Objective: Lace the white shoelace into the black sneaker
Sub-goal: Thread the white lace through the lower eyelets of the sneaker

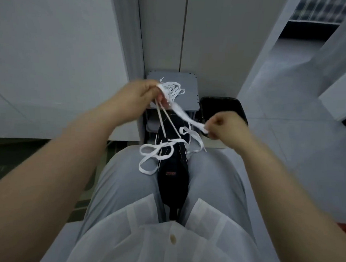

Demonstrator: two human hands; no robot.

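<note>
A black sneaker (173, 176) lies between my thighs, toe pointing away from me. The white shoelace (183, 113) runs from its eyelets up to both hands, and loose loops (149, 159) hang over my left thigh and the shoe's right side. My left hand (142, 94) is raised above the shoe and grips a bunch of lace, with two taut strands running down to the shoe. My right hand (223, 124) pinches a flat stretch of lace to the right of the shoe.
A small grey stool (190, 80) stands just beyond my knees, with more white lace lying on it. A black bin (221, 105) sits to its right. White cabinet walls rise on the left and behind. Pale floor opens to the right.
</note>
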